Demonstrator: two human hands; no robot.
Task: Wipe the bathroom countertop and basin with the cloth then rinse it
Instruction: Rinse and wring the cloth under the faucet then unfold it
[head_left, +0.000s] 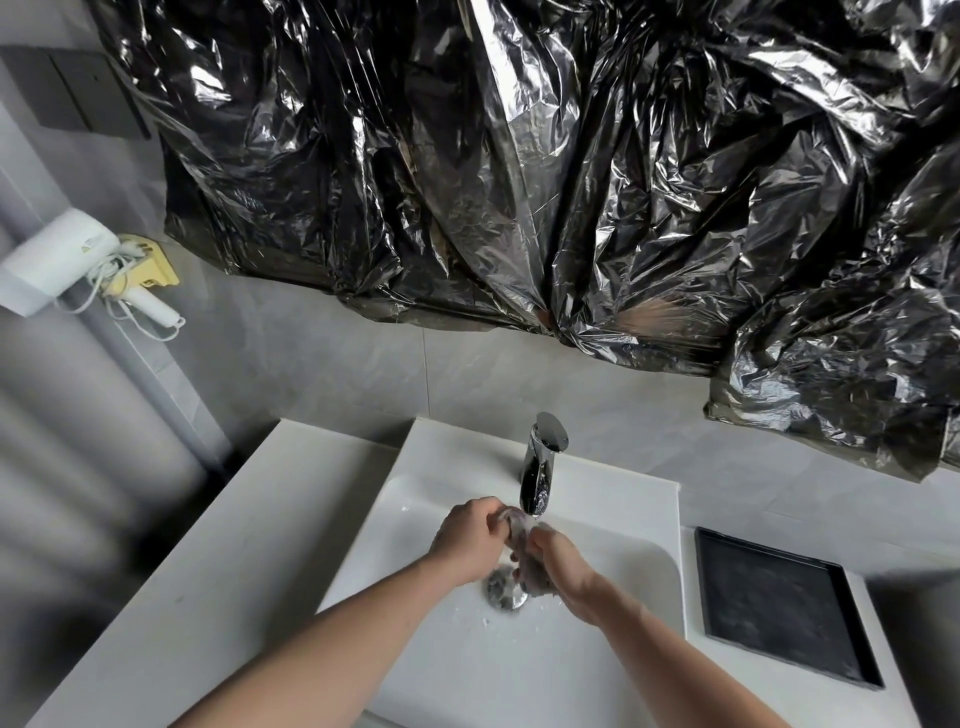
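Observation:
Both my hands are over the white basin (613, 566), just under the chrome faucet (540, 467). A wet greyish cloth (519, 545) is bunched between them, right below the spout. My left hand (470, 540) grips its upper end. My right hand (561, 566) grips its lower part, above the metal drain (501, 590). Much of the cloth is hidden inside my fingers. The white countertop (208, 571) spreads out to the left of the basin.
A black square tray (779, 603) lies on the counter to the right of the basin. Crumpled black plastic sheeting (519, 182) covers the wall above. A white hair dryer (67, 265) hangs on the left wall.

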